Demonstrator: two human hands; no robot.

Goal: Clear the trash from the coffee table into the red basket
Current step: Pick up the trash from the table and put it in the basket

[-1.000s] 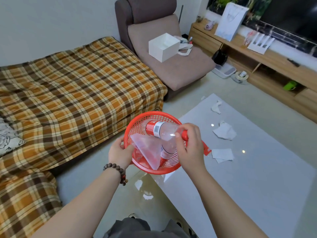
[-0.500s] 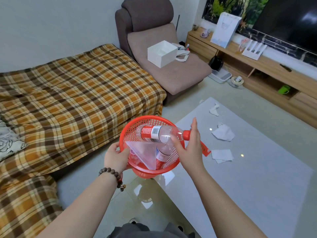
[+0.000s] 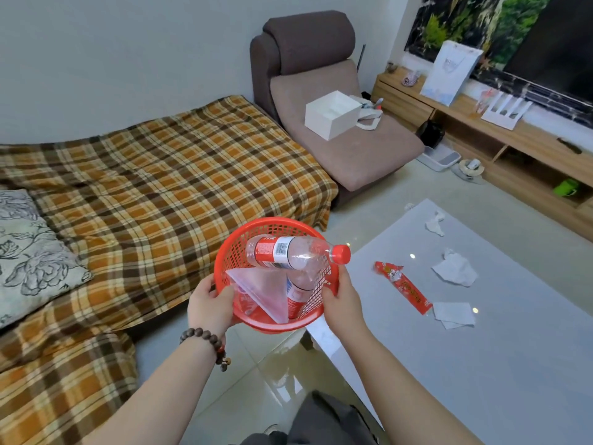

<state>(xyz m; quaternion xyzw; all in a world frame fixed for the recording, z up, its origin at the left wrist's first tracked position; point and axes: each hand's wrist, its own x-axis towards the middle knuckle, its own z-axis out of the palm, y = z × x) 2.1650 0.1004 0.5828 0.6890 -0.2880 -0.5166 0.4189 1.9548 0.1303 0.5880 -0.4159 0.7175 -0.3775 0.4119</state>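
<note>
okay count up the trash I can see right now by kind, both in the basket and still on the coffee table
Plastic bottles: 2, in the red basket
Clear plastic bag: 1, in the basket
Red wrapper: 1, on the coffee table
White tissues: 3, on the table
Total: 7

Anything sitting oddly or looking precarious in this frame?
Yes. The upper bottle lies across the red basket instead of down inside, its red cap poking past the rim. Both hands, left hand and right hand, hold the basket off the table.

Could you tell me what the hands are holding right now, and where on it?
Both hands hold the red basket: left hand on its near-left rim, right hand on its right side.
</note>
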